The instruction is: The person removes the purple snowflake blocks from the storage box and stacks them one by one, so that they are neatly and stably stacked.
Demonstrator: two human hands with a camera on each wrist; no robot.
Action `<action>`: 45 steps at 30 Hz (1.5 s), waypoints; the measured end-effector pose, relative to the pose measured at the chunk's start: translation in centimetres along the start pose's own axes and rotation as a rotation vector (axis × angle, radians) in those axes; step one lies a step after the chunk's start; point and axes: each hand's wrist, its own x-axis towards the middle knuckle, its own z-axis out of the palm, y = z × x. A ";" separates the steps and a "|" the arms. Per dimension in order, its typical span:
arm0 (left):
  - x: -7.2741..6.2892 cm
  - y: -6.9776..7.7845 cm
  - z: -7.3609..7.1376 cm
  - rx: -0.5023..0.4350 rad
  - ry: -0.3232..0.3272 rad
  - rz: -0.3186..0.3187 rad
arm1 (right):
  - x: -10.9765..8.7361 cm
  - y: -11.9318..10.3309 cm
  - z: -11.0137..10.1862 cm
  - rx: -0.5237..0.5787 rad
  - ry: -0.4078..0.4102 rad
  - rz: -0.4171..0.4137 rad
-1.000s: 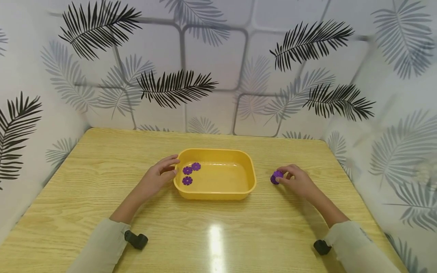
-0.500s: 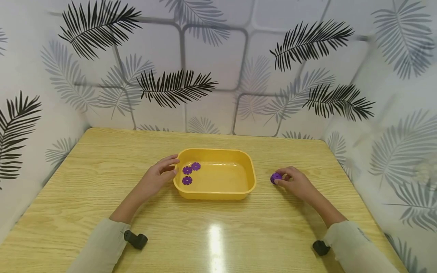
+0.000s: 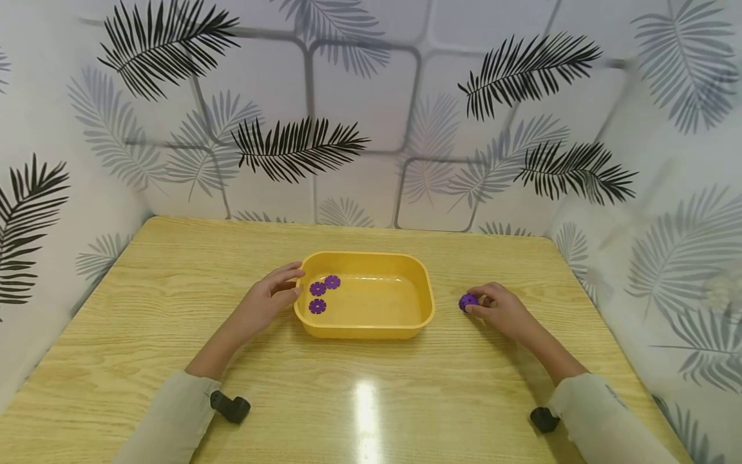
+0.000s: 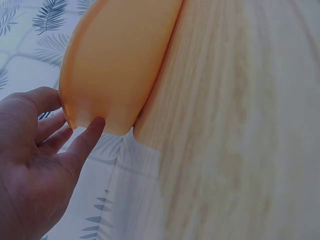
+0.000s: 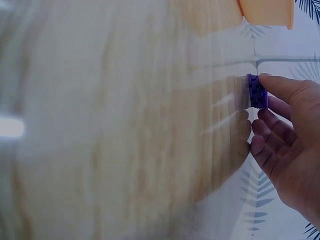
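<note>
A yellow plastic tub stands on the wooden table, with three purple notched discs lying flat near its left end. My left hand is at the tub's left rim; in the left wrist view the thumb rests on the outer wall and the other fingers reach over the edge. Right of the tub, my right hand pinches a small stack of purple notched discs between thumb and index finger. The stack sits right at the tabletop, and its layered edges show in the right wrist view. The remaining right fingers curl loosely beside it.
The light wood table meets patterned wall covering at the back and sides. A black wrist camera is strapped over the left sleeve, another black camera over the right sleeve.
One second ago a disc stood tilted in my right fingers; now it lies in line with the stack, and that hand has lowered slightly. The left hand and tub have stayed put.
</note>
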 end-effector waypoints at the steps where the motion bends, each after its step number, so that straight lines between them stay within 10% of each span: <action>1: 0.0 0.0 0.0 -0.001 0.000 -0.001 | 0.0 0.0 0.0 0.000 0.000 0.000; 21: -0.1 -0.2 -0.1 -0.010 -0.002 -0.003 | -0.3 -1.3 -1.4 0.039 0.010 -0.008; 45: 0.1 -0.5 -0.1 -0.012 -0.008 0.011 | 3.9 -11.6 0.4 0.131 -0.007 -0.209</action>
